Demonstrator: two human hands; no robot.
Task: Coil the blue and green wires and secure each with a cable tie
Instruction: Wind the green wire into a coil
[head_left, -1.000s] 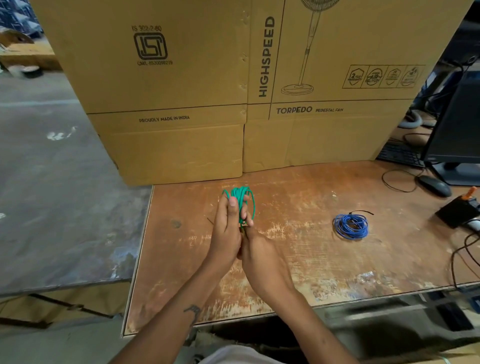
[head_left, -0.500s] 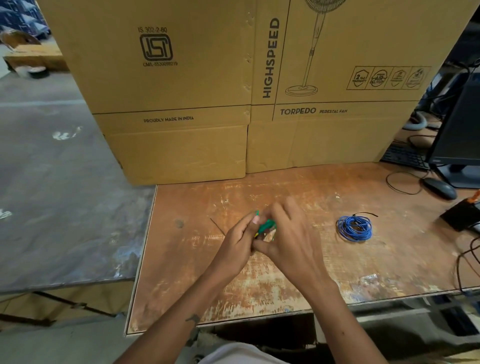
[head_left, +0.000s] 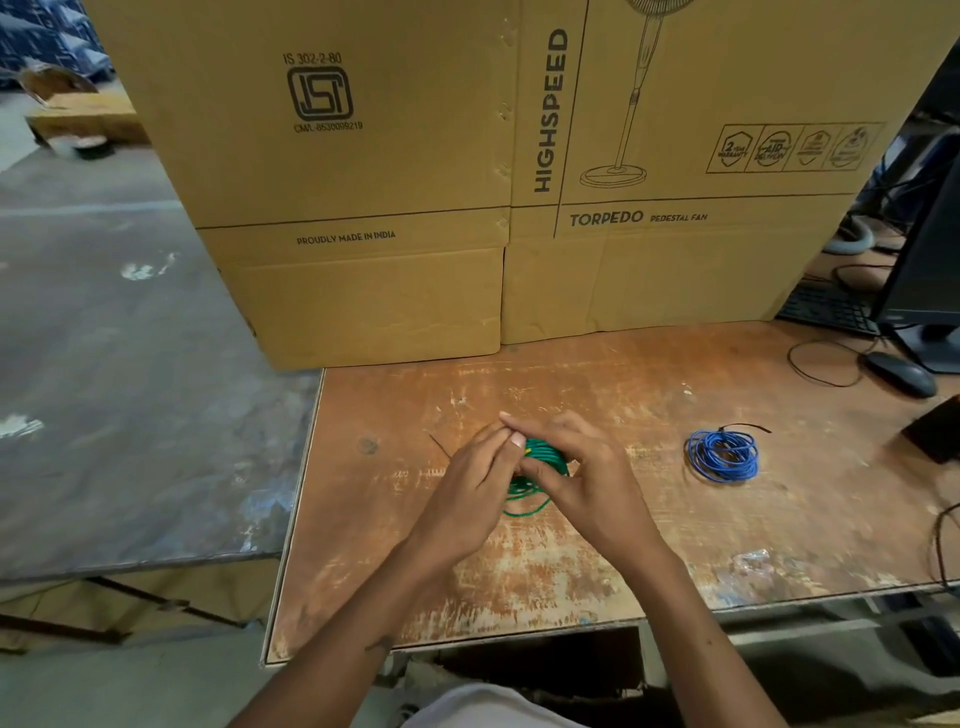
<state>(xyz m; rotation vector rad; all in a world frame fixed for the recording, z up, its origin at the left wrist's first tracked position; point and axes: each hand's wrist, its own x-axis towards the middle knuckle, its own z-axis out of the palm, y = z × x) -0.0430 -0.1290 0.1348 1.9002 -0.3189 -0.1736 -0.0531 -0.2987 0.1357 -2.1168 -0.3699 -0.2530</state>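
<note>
Two cardboard boxes line the tabletop's far edge; the tied blue coil lies toward its right edge. Mid-tabletop, the left hand and right hand pinch the green coil between curled fingers.

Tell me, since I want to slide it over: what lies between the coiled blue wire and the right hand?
Only bare, scuffed wooden tabletop separates the right hand from the tied blue wire coil, seen in the head view.
</note>
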